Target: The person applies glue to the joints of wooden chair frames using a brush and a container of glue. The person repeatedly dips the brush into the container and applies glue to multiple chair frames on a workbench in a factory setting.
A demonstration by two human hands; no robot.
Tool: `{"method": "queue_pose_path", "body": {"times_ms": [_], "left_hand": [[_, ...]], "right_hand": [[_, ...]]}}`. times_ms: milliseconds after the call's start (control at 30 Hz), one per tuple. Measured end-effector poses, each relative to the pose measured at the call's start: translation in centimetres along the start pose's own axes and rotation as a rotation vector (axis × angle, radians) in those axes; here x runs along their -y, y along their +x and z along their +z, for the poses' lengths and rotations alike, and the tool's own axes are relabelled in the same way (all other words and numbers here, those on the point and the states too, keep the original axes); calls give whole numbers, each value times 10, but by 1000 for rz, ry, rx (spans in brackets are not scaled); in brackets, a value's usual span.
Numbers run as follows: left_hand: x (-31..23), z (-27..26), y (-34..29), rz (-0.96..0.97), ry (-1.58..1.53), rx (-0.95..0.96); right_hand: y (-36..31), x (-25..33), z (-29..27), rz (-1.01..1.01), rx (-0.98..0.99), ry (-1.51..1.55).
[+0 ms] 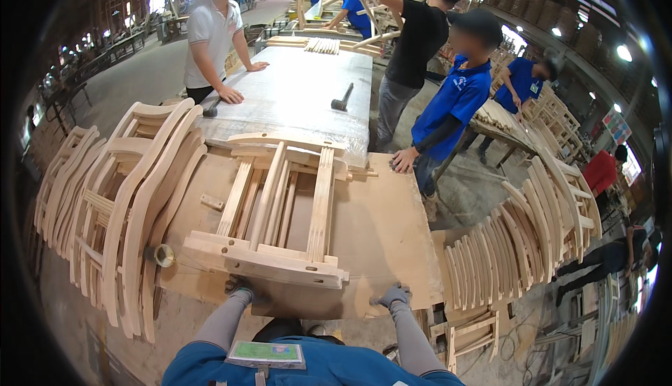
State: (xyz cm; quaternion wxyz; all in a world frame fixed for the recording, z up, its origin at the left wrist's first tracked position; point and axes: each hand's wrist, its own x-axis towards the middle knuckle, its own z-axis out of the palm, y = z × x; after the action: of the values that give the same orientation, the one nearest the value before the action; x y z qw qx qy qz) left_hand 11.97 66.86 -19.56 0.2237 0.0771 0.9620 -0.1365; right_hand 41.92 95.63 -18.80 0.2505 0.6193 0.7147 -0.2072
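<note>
A pale wooden frame assembly, with rails and round spindles joining two end boards, lies on a cardboard-covered bench in front of me. My left hand, in a dark glove, rests at the bench's near edge just below the frame's near board. Its fingers look apart, though partly in shadow. My right hand, in a grey glove, lies on the near edge of the cardboard to the right of the frame, thumb and fingers spread. Neither hand holds anything visible. A small wood block sits left of the frame.
Curved wooden chair parts stand in a stack at left and another stack at right. A round cup-like item is by the left stack. Beyond, a plastic-covered table bears a mallet. One co-worker's hand touches my bench.
</note>
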Motion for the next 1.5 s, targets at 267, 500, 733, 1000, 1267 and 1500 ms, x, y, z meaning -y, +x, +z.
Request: {"method": "queue_pose_path", "body": {"times_ms": [267, 500, 733, 1000, 1267, 1500], "left_hand": [[7, -3, -3, -41, -47, 15], [7, -8, -7, -5, -136, 107], [4, -5, -8, 39, -82, 78], [4, -6, -8, -32, -130, -5], [8, 5, -5, -46, -109, 8], [7, -1, -3, -61, -67, -32]], "right_hand": [[5, 1, 10, -30, -30, -43], [11, 2, 12, 11, 6, -53], [8, -2, 7, 8, -14, -43], [7, -3, 6, -30, -13, -42], [6, 2, 7, -22, 11, -62], [9, -2, 11, -10, -14, -80]]}}
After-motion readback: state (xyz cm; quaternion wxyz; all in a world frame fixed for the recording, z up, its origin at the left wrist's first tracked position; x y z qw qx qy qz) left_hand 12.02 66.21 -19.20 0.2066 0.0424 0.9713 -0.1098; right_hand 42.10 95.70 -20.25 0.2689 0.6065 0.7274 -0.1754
